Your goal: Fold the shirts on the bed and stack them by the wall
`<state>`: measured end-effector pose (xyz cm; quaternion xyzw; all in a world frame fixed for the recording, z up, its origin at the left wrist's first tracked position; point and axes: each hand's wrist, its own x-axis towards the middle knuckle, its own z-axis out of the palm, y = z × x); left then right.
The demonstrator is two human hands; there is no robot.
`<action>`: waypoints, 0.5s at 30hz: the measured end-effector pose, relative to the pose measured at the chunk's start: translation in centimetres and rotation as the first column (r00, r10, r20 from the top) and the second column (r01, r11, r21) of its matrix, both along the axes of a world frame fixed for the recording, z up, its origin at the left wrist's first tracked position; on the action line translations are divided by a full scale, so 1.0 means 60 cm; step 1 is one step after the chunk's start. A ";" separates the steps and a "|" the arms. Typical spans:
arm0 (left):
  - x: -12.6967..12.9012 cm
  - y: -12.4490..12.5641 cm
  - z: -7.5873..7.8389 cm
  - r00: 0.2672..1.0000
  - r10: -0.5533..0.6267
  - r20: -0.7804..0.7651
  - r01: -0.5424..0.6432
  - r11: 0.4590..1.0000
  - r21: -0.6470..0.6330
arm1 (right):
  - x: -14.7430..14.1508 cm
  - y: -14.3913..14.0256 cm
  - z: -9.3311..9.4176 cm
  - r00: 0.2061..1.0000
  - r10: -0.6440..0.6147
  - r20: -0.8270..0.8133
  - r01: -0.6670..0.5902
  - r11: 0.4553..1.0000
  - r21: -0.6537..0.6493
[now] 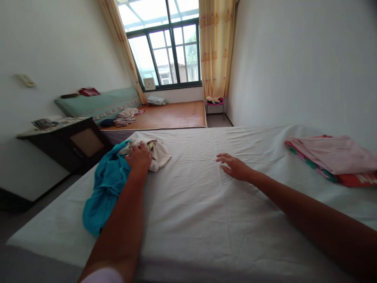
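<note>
My left hand [139,157]: on the cream garment [161,155]; grasp, I cannot tell.
My right hand [235,167]: released, at the white sheet [188,208].
Blue garment [108,186]: beside my left wrist.

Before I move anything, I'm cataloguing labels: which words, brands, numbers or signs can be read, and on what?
Nothing reads in full.
Red cloth under the folded pink cloth: pale lettering, perhaps starting "N", blurred and cut off.
Clock: face markings too small to read.
Red item on the green headboard: pale marks, too small to tell whether writing.
</note>
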<state>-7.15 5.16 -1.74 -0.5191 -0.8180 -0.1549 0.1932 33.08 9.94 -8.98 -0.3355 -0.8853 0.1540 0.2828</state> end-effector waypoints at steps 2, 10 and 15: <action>-0.023 0.006 0.002 0.996 0.054 0.073 -0.041 0.986 -0.162 | -0.026 -0.005 -0.005 1.000 0.015 -0.016 -0.016 0.999 -0.047; 0.194 -0.008 0.005 0.721 -0.635 0.278 0.636 0.766 0.099 | -0.064 -0.066 0.034 0.941 0.005 -0.339 -0.175 0.863 -0.474; 0.303 -0.054 -0.027 0.256 -0.913 0.319 0.957 0.286 0.051 | -0.031 -0.070 0.055 0.783 -0.228 -0.578 -0.274 0.709 -0.650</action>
